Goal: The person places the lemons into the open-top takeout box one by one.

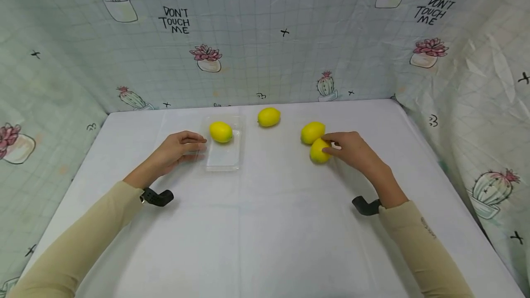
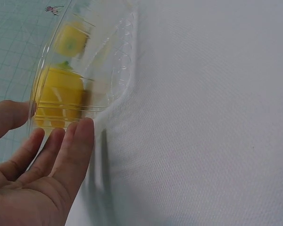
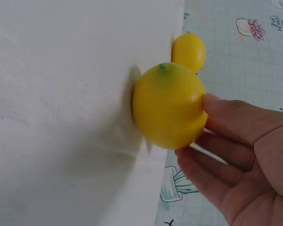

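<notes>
A clear plastic container [image 1: 222, 167] sits at the back left of the table with one yellow lemon [image 1: 221, 132] inside. Beside its left wall is my left hand [image 1: 175, 153]; in the left wrist view its fairly straight fingers [image 2: 78, 150] touch the container [image 2: 118, 70]. My right hand [image 1: 352, 151] pinches the nearer of two lemons on the right, its thumb and fingers at the right side of that lemon [image 3: 167, 106]. Just behind it lies another lemon [image 1: 312, 132]. A third loose lemon [image 1: 268, 117] rests near the back edge, between the container and the right pair.
A white cloth covers the table [image 1: 248, 233]. Behind it hangs a printed curtain [image 1: 248, 36] with cactus drawings, and similar cloth hangs on both sides. A black device [image 1: 157, 197] is strapped to the left wrist, and another black device [image 1: 366, 206] to the right.
</notes>
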A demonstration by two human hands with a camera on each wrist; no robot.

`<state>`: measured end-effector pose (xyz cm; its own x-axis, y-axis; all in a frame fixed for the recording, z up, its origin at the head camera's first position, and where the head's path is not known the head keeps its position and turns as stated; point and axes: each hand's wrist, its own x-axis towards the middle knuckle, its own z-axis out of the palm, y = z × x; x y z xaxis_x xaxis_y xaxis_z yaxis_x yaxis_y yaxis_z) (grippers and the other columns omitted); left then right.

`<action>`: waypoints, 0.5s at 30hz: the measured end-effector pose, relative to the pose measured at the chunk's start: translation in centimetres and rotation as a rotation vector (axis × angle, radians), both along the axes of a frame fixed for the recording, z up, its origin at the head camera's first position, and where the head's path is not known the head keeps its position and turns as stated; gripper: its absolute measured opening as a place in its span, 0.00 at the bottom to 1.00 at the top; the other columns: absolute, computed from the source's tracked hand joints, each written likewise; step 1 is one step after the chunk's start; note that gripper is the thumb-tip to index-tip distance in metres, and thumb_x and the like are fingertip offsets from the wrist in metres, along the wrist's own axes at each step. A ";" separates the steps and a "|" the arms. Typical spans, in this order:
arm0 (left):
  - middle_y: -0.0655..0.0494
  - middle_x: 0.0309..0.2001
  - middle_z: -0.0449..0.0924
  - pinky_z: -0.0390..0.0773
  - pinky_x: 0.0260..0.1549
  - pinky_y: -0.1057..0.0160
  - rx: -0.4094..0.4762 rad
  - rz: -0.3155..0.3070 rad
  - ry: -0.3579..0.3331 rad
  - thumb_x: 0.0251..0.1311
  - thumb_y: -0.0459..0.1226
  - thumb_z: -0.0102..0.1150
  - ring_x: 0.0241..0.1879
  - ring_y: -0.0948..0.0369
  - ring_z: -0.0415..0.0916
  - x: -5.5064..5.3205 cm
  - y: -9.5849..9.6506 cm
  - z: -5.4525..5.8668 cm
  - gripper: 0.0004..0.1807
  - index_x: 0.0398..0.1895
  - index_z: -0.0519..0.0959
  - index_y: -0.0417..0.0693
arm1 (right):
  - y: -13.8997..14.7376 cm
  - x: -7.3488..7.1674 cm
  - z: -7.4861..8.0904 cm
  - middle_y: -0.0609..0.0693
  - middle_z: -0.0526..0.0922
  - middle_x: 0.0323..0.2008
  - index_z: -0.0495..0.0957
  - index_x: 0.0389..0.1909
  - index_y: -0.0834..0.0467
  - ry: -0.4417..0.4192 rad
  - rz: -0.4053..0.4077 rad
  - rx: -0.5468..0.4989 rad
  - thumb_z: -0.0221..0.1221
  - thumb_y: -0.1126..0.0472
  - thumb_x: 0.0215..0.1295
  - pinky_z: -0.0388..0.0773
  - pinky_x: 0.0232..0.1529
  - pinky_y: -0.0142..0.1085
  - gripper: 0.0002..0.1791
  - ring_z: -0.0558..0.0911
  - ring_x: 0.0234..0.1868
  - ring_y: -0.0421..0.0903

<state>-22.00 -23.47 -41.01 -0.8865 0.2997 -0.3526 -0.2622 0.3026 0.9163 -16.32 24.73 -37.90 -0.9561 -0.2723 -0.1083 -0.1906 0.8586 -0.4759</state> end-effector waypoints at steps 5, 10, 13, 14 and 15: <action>0.41 0.70 0.67 0.81 0.59 0.62 -0.010 0.010 0.004 0.73 0.37 0.59 0.64 0.53 0.70 0.0 -0.1 -0.2 0.26 0.68 0.66 0.35 | 0.2 -0.1 0.3 0.59 0.81 0.61 0.77 0.66 0.61 0.003 0.134 -0.025 0.66 0.63 0.68 0.80 0.61 0.53 0.25 0.81 0.59 0.58; 0.41 0.70 0.68 0.81 0.56 0.67 -0.009 0.005 0.010 0.73 0.38 0.59 0.64 0.53 0.71 0.1 -0.3 -0.3 0.27 0.68 0.65 0.34 | -0.3 -0.6 0.8 0.53 0.83 0.59 0.79 0.65 0.57 -0.043 0.263 0.009 0.68 0.61 0.66 0.81 0.59 0.50 0.26 0.83 0.54 0.51; 0.40 0.70 0.67 0.81 0.55 0.69 -0.011 -0.010 0.021 0.73 0.39 0.60 0.64 0.53 0.71 0.0 -0.2 -0.4 0.27 0.68 0.65 0.34 | -0.6 -0.9 1.1 0.52 0.85 0.56 0.79 0.65 0.57 -0.055 0.317 0.057 0.67 0.59 0.67 0.83 0.55 0.47 0.25 0.81 0.45 0.46; 0.40 0.70 0.67 0.81 0.55 0.69 -0.012 -0.012 0.024 0.73 0.39 0.60 0.64 0.54 0.71 -0.1 -0.2 -0.5 0.27 0.68 0.65 0.34 | -0.7 -1.1 1.1 0.52 0.86 0.54 0.79 0.64 0.58 -0.054 0.334 0.067 0.67 0.59 0.67 0.83 0.54 0.46 0.25 0.80 0.43 0.46; 0.41 0.70 0.67 0.81 0.55 0.69 -0.014 -0.011 0.026 0.73 0.39 0.60 0.64 0.54 0.71 -0.1 -0.1 -0.4 0.27 0.68 0.66 0.35 | -0.8 -1.2 1.2 0.52 0.86 0.53 0.80 0.63 0.58 -0.051 0.350 0.073 0.67 0.60 0.67 0.83 0.53 0.46 0.24 0.80 0.42 0.45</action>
<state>-22.06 -23.59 -41.45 -0.8919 0.3049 -0.3339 -0.2350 0.3184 0.9184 -17.50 23.93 -36.69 -0.7993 -0.5719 -0.1847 -0.4564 0.7776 -0.4325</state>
